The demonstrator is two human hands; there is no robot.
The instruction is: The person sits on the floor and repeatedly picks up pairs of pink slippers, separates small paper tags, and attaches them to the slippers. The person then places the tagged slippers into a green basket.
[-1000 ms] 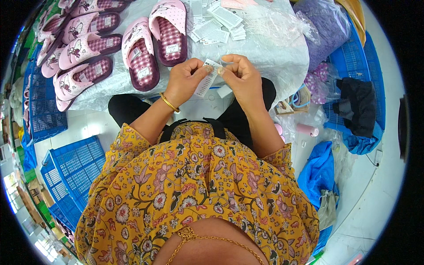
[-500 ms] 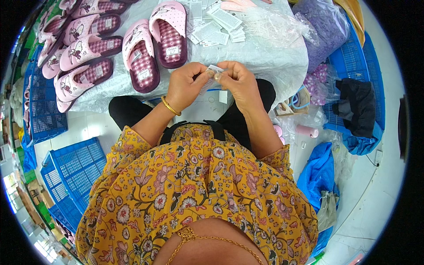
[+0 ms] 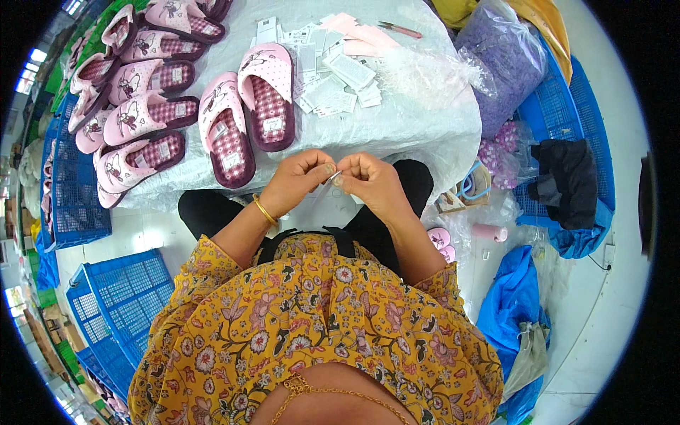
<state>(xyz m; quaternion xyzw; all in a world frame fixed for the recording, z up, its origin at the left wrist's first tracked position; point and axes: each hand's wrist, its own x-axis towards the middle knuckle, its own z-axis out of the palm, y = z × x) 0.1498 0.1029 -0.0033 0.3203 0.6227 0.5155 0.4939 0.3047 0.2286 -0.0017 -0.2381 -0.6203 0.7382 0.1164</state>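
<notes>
Just past my lap, in front of the table edge, both hands meet over a small white paper tag (image 3: pixel 327 185), turned nearly edge-on. My left hand (image 3: pixel 301 180), with a gold bangle at the wrist, pinches it between thumb and fingers. My right hand (image 3: pixel 373 184) grips the same tag from the other side, fingertips almost touching the left ones. A pair of pink slippers with checked insoles, a left slipper (image 3: pixel 222 120) and a right slipper (image 3: pixel 268 92), lies on the table beyond my left hand. Loose white tags (image 3: pixel 352 69) are scattered farther back.
More pink slippers (image 3: pixel 134 117) are heaped at the table's left side. Pink paper strips (image 3: pixel 368 37), a small cutter (image 3: pixel 400 29) and clear plastic bags (image 3: pixel 439 71) lie behind the tags. Blue crates (image 3: pixel 124 294) stand at left and right. A purple-filled bag (image 3: pixel 506 67) sits at right.
The view has tilted, so the table and slippers sit lower in the picture. The tag, earlier facing me, is now turned nearly edge-on between my fingers.
</notes>
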